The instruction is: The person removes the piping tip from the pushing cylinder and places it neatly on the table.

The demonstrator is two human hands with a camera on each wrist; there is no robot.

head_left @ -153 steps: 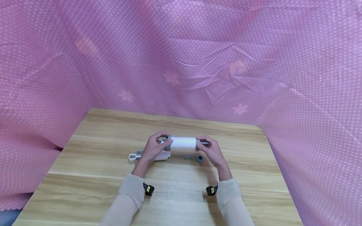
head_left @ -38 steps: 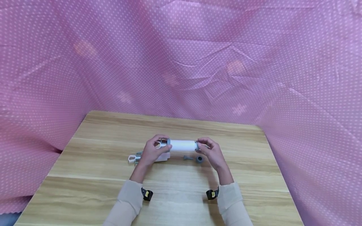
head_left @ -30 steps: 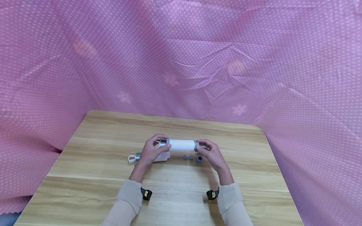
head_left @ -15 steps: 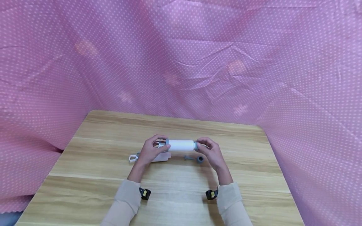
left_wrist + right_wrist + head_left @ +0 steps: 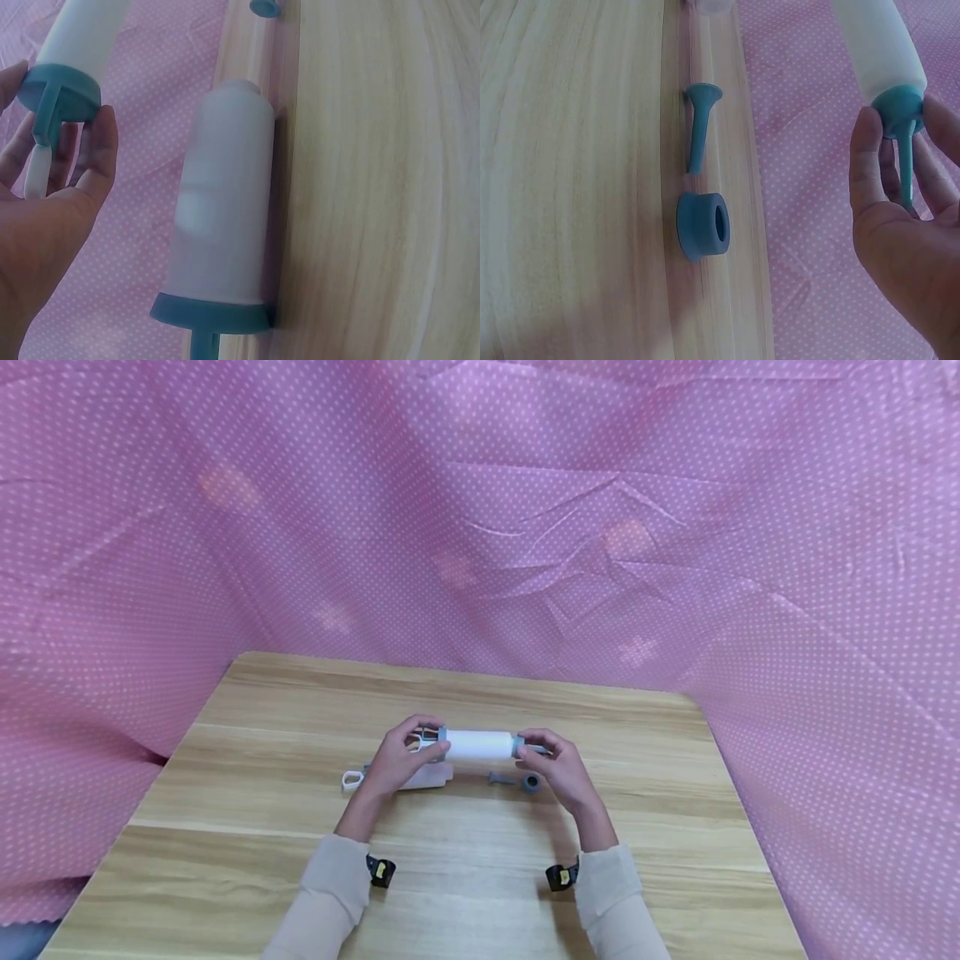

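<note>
A large syringe with a white barrel (image 5: 478, 745) lies level between both hands above the table. My left hand (image 5: 392, 762) grips its collar end; in the left wrist view the teal collar (image 5: 64, 86) has finger and thumb on its edges, and a white handle end (image 5: 37, 172) reaches into the palm. My right hand (image 5: 562, 770) pinches the teal nozzle cap (image 5: 900, 109) at the other end, the thin spout (image 5: 905, 169) pointing toward the palm. A second syringe (image 5: 225, 195) with a teal collar lies on the table below my left hand.
A loose teal nozzle (image 5: 699, 127) and a round teal cap (image 5: 701, 225) with a hole lie on the wooden table (image 5: 472, 893), between the hands and nearer the body than the held syringe. A pink dotted cloth (image 5: 480, 527) hangs behind the table.
The held syringe and my left hand have drifted slightly left. My right fingers have shifted about the nozzle cap, the spout going out of sight and showing again.
</note>
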